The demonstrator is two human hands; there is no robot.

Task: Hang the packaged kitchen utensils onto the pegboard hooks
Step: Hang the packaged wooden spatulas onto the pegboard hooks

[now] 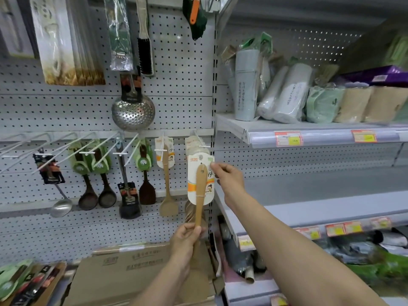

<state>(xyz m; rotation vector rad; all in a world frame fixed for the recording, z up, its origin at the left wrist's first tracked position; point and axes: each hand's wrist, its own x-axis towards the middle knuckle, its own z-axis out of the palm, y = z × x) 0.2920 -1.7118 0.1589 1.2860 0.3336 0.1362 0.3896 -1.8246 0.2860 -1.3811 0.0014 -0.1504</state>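
Spatula [201,186] handle sits in left grip [185,239]; right grip [228,177] pinches its card [192,191].

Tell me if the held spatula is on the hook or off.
Off, it seems: the spatula is held by left hand and right hand, its card hole empty below the hook tip.

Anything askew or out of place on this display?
The steel ladle at the row's far left hangs tilted, its black card skewed, while the neighbouring spoons hang straight. On the shelf to the right, wrapped rolls lean against each other. Nothing looks spilled or broken.
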